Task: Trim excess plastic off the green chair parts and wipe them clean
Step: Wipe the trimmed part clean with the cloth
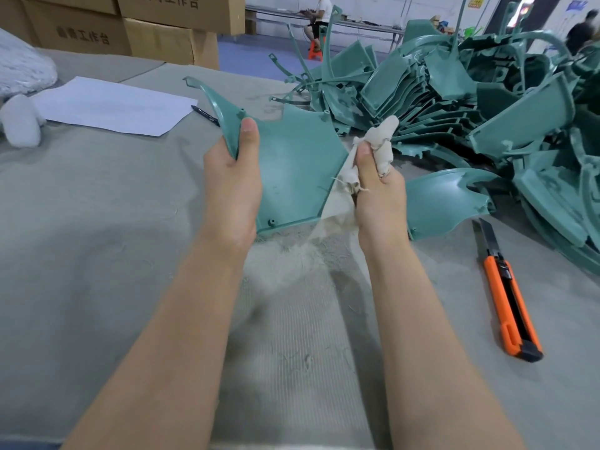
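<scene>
A flat green chair part (292, 164) with a curved horn at its upper left is held tilted above the grey cloth-covered table (97, 238). My left hand (232, 186) grips its left edge, thumb on the front face. My right hand (378, 190) holds a bunched off-white rag (380, 138) against the part's right edge, and a loose flap of rag hangs below. An orange utility knife (508, 293) lies on the table to the right, blade out. Another green part (444, 199) lies just right of my right hand.
A big heap of green chair parts (487, 102) fills the right back of the table. White paper (110, 107) and a dark pen (205, 115) lie at back left, beside white fluffy material (19, 121). Cardboard boxes (146, 27) stand behind. People sit or stand far back.
</scene>
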Motion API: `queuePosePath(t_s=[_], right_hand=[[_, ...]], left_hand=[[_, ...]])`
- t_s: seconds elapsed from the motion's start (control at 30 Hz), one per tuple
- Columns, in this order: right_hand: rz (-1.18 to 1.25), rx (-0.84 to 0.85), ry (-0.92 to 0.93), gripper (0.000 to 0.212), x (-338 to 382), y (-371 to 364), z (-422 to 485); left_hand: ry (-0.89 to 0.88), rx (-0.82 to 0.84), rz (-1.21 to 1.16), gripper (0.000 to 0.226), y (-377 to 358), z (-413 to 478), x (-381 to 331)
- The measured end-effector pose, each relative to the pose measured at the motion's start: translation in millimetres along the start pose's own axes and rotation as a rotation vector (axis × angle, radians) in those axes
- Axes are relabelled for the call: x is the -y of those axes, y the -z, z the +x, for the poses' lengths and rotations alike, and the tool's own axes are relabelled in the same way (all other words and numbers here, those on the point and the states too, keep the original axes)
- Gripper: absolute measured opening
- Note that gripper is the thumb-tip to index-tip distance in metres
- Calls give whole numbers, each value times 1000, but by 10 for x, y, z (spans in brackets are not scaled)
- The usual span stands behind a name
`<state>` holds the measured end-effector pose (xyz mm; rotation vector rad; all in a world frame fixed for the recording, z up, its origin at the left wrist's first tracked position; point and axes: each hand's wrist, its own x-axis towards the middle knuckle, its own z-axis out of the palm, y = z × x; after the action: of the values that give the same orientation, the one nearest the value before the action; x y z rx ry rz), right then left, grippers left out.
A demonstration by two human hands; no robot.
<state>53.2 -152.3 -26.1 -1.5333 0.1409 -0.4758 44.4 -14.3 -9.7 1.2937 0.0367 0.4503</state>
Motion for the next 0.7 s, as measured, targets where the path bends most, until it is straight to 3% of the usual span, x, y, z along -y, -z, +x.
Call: queuePosePath(t_s=[0.1,0.2,0.27,0.37,0.47,0.57,0.63,0.7], right_hand=[[134,176,-34,15,11,14,-16],[147,318,-68,18,15,38,-21],[8,252,-41,16,8,43,2],[-212,121,11,33,8,19,7],[-279,58,21,39,29,1,-23],[-122,-51,-126,44,14,1,3],[119,-90,-239,37,23,62,26],[284,30,-268,34,33,120,27]], left_hand=[[-17,-73,-56,22,58,46,-5],[-17,-111,-75,21,85,74,5],[-18,-92,-74,21,64,65,15],[-2,-67,-97,21,33,57,26],[19,-53,-119,21,40,63,29],[33,-57,-160,23,60,74,37],[26,-99,-197,23,74,94,34],[13,-119,-271,24,85,115,32]])
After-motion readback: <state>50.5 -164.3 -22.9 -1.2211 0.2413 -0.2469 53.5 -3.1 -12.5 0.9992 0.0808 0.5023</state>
